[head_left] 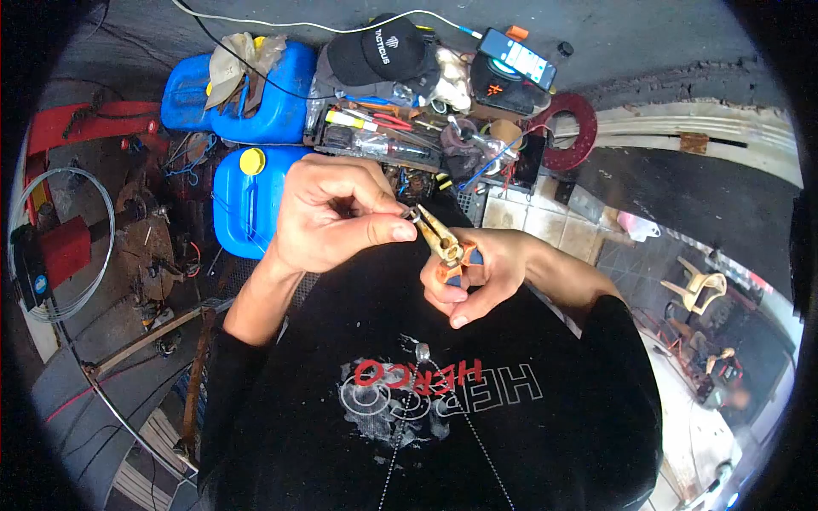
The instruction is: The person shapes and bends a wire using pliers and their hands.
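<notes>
In front of the chest, my right hand point(479, 271) is closed around the handles of long-nose pliers point(445, 243) with worn, brassy jaws and orange-and-blue grips. My left hand point(336, 209) pinches a small shiny metal piece point(414, 215) between thumb and forefinger. The plier tips meet this piece at the fingertips; whether they clamp it is too small to tell. Most of the piece is hidden by the fingers, so its kind cannot be made out.
Beyond the hands, a tool tray point(383, 152) holds screwdrivers and pliers. Blue jerrycans point(247, 204) stand to the left, a black cap point(388, 53) and a lit phone point(518, 60) at the back. A wire coil point(109, 238) hangs left; a plastic chair point(697, 288) is far right.
</notes>
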Demonstrator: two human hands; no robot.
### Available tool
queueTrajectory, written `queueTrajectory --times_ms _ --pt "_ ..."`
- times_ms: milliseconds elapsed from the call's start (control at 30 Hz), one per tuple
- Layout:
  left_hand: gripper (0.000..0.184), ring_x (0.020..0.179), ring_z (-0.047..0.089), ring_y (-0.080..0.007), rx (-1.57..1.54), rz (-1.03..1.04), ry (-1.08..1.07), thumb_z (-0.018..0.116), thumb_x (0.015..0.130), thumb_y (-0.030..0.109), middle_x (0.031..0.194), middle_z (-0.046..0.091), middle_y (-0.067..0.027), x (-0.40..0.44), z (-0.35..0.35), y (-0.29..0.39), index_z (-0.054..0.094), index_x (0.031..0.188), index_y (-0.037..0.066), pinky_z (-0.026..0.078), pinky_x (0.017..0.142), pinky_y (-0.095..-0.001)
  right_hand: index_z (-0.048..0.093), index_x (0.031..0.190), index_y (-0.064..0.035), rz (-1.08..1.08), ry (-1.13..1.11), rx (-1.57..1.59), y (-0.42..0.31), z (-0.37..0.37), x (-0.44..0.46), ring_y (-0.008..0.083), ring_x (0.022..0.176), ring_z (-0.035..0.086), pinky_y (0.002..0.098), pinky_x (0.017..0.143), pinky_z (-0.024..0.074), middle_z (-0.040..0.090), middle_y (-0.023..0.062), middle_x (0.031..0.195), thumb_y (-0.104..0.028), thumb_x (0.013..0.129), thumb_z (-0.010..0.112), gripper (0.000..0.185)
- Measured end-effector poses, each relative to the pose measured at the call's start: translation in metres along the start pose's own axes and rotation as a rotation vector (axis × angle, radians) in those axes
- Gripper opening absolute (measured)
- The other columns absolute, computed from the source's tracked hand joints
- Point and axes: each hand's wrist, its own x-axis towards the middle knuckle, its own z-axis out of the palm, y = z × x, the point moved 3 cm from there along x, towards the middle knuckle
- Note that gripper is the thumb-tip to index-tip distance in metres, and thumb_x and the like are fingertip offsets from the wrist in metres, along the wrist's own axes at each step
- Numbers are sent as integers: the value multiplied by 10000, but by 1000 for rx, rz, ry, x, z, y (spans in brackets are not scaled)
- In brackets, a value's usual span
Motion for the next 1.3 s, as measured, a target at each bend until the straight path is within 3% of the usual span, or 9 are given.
queueTrajectory --times_ms 167,200,233,367,433,600,700,900,1300 --pt "122 630 544 -27 -191 -141 45 830 819 1 762 668 -14 -10 3 -19 710 836 8 369 535 -201 457 744 -75 92 -55 57 11 -25 -9 145 626 580 268 536 439 575 72 710 38 823 781 353" --pt "91 633 522 -15 -207 -264 94 805 850 10 762 655 5 -11 -2 -26 718 879 9 361 535 -195 492 779 -58 241 181 238 7 -30 -17 138 622 600 261 532 471 602 92 733 -14 816 813 326" --pt "67 637 500 -4 -225 -388 144 780 881 20 763 641 24 -13 -6 -33 727 921 9 352 535 -189 529 827 -42 185 253 55 20 -48 -24 135 644 611 263 562 492 605 84 758 -84 857 791 267" --pt "117 639 462 3 -162 -404 260 749 916 42 801 636 36 -22 -13 -43 747 1027 10 335 538 -186 616 978 -13 24 456 -399 13 -61 -21 124 751 642 278 650 517 625 50 840 -238 981 688 236" --pt "119 658 471 -14 -79 -424 291 764 899 40 812 635 28 -24 -11 -42 762 1013 5 344 558 -197 671 1037 -21 178 595 -649 15 -64 -25 211 924 679 368 823 520 719 101 953 -242 987 661 227" --pt "152 719 538 -57 139 -310 403 804 847 21 793 640 -2 -32 -8 -48 784 998 19 402 627 -224 648 1059 -29 262 855 -1009 11 -48 -17 444 978 636 484 804 509 678 218 968 -231 974 649 220" --pt "158 711 558 -66 220 -284 430 812 840 32 779 652 -17 -33 -5 -46 786 995 18 413 631 -224 616 1152 5 289 901 -1093 6 -39 -10 403 951 662 429 809 518 678 197 999 -181 979 654 257" --pt "123 692 510 -59 243 -244 475 800 854 21 762 620 -7 -38 -5 -47 786 976 16 383 598 -227 574 1105 -8 258 1090 -1210 14 -37 -1 475 935 636 524 794 513 631 254 1038 -177 952 647 240" --pt "141 690 565 -73 245 -177 457 799 849 36 779 653 -37 -39 -16 -45 779 984 4 429 620 -229 582 1102 10 172 1213 -1296 25 -35 11 446 925 627 481 770 487 637 231 985 -67 921 671 216"
